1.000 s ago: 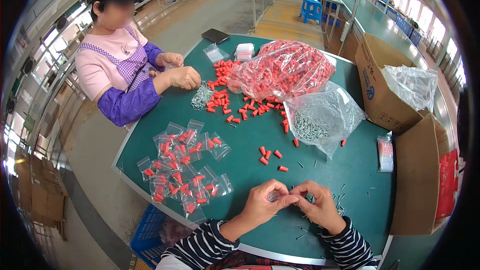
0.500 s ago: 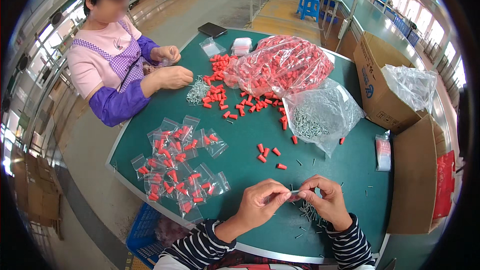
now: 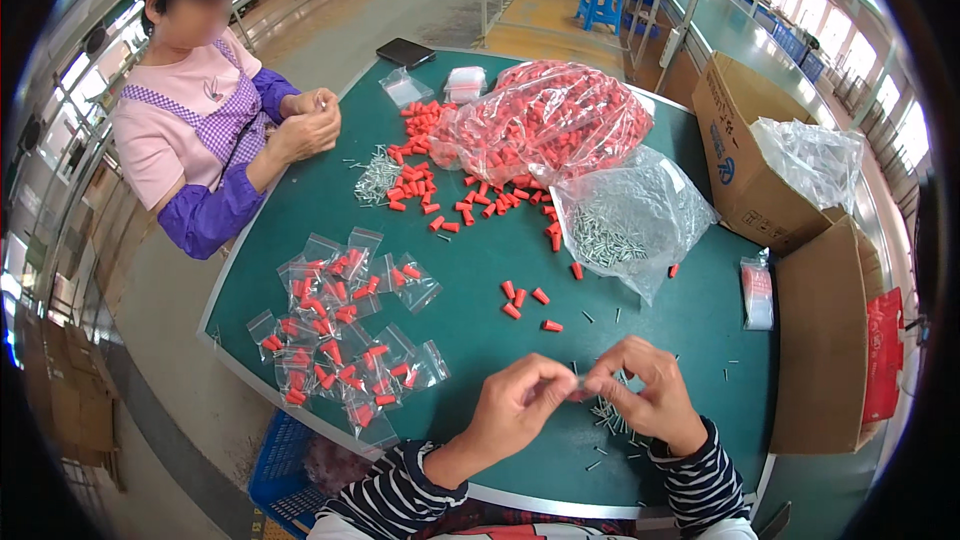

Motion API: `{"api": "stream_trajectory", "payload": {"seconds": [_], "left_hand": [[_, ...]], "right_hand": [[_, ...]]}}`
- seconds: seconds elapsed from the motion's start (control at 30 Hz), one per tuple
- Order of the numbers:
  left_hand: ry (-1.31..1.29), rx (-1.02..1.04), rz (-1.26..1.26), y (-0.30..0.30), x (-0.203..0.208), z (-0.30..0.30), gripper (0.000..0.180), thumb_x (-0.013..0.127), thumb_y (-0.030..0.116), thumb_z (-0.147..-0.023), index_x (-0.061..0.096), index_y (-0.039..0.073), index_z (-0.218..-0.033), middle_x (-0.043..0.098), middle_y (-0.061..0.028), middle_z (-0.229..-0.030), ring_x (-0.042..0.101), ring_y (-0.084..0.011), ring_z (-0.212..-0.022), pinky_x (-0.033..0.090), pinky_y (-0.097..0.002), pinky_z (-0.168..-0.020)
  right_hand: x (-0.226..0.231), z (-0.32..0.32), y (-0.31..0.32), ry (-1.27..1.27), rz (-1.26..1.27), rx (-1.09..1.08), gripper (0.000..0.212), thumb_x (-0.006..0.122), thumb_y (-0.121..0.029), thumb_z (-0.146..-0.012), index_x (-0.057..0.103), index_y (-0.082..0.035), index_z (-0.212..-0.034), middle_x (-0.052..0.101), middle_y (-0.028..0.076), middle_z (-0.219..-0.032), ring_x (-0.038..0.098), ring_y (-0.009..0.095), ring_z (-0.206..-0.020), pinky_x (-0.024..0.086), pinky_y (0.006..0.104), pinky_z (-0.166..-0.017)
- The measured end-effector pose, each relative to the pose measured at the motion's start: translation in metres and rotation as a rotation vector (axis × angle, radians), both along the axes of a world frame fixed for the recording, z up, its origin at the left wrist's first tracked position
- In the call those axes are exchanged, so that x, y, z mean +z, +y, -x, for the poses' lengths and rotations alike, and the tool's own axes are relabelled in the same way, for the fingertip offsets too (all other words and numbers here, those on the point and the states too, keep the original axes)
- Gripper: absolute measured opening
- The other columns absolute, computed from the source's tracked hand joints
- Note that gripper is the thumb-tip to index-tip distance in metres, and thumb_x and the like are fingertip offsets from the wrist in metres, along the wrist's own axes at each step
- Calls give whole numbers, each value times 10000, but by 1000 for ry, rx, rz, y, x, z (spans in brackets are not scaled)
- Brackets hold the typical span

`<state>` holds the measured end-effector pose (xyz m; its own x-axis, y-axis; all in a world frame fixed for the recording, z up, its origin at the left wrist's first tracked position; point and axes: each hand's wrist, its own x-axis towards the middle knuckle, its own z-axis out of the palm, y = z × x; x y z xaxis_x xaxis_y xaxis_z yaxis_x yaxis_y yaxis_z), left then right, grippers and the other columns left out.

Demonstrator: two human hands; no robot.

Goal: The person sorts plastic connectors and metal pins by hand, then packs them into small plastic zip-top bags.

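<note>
My left hand (image 3: 515, 402) and my right hand (image 3: 650, 395) meet above the near part of the green table, thumbs and forefingers pinched. Between their fingertips is a small clear zip bag (image 3: 581, 392), mostly hidden by the fingers. A pile of small metal screws (image 3: 612, 417) lies under and beside my right hand. Several red plastic cone-shaped plugs (image 3: 512, 310) rest just beyond my hands. To the left is a heap of filled zip bags (image 3: 345, 330), each with red plugs and screws inside.
Farther back lie a large bag of red plugs (image 3: 560, 120) and a clear bag of screws (image 3: 610, 240). Cardboard boxes (image 3: 820, 330) line the right edge, near a pack of zip bags (image 3: 757, 295). A co-worker (image 3: 200, 130) works at the left, beside another screw pile (image 3: 377, 178).
My fingertips have drawn closer together over the small bag, covering more of it. The whole view has shifted slightly. The co-worker's hands have come together, away from the screw pile.
</note>
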<state>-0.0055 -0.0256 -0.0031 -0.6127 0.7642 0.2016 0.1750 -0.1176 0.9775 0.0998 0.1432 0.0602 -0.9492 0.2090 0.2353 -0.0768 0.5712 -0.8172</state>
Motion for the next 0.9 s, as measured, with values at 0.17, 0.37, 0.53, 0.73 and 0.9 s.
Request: {"api": "stream_trajectory", "payload": {"seconds": [0.17, 0.37, 0.53, 0.73, 0.9], "left_hand": [[-694, 14, -130, 5, 7, 9, 304, 492, 112, -973, 487, 26, -1264, 587, -47, -1074, 553, -97, -926, 458, -242, -749], [-323, -39, -53, 11, 13, 8, 345, 476, 239, -1025, 504, -15, -1256, 592, -112, -1183, 641, -198, -1014, 529, -307, -789], [-635, 19, -46, 4, 1, 7, 189, 671, 160, -926, 680, -4, -1021, 703, -93, -961, 683, -173, -809, 535, -266, -627], [-413, 2, -38, 1, -12, -1, 93, 708, 70, -882, 700, 6, -948, 706, -77, -889, 639, -97, -758, 508, -232, -643], [-369, -117, 22, 10, -1, -6, 105, 687, 64, -900, 708, -15, -967, 685, -36, -877, 624, -78, -806, 509, -224, -712]], "right_hand": [[-12, 22, 8, -2, 343, -226, 97, 658, -100, -912, 663, -5, -933, 680, 24, -801, 591, 55, -695, 454, 220, -587], [47, 49, -35, 284, 279, 93, 231, 646, -15, -882, 673, -3, -1111, 689, 129, -1028, 665, 206, -912, 518, 326, -830], [30, 28, -17, 314, 186, -36, 255, 678, -57, -881, 655, 7, -1126, 677, 113, -1028, 642, 179, -909, 504, 310, -800], [-22, -13, -17, -75, 436, -142, 269, 704, -129, -888, 652, -4, -1121, 659, 63, -967, 618, 129, -855, 479, 265, -749], [-37, -22, -20, -68, 549, -114, 277, 705, -127, -885, 650, 4, -1123, 642, 53, -900, 613, 113, -824, 478, 249, -718]]}}
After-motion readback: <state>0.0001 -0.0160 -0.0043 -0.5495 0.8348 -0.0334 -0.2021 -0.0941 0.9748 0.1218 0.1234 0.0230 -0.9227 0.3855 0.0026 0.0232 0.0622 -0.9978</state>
